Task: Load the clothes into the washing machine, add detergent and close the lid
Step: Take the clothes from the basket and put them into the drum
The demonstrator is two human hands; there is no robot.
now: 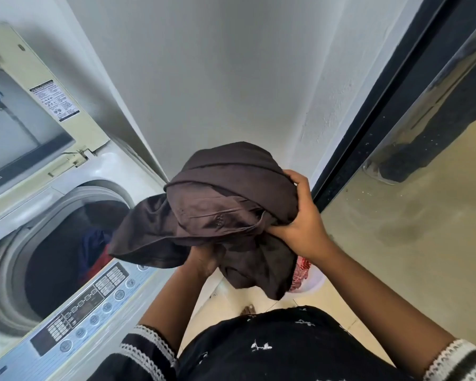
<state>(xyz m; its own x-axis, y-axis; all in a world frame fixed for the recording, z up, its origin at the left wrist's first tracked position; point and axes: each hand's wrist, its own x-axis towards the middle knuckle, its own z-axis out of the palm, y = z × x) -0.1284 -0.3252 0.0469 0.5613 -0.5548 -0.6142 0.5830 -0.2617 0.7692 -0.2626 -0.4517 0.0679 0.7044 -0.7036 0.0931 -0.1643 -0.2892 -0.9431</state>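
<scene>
The right hand (pixel 297 218) was closed around a bunched fold of a dark brown garment (pixel 217 213), fingers curled over its upper right edge. The left hand (pixel 201 261) was under the same garment, largely covered by the cloth; it appeared to grip the fabric from below, though the fingers could not be made out clearly. The garment was held in the air between the person and the wall, just right of the washing machine (pixel 8 215), with one loose corner hanging over the rim of the drum opening (pixel 52 259). It was not yet inside. The lid (pixel 25 105) stood raised, hinged back against the wall. Inside the drum some clothes (pixel 94 248) were already lying, blue and red cloth among them, so loading was judged partly done. The control panel (pixel 88 306) ran along the front edge nearest the person. Below the garment, on the floor, a pale basket (pixel 311 284) showed at its rim, with red patterned cloth (pixel 300 270) still in it; more items were therefore judged to remain for loading. No detergent container was visible. Outstanding, by this assessment: dropping in the brown garment, moving the rest of the basket's contents, adding detergent, and lowering the lid.
</scene>
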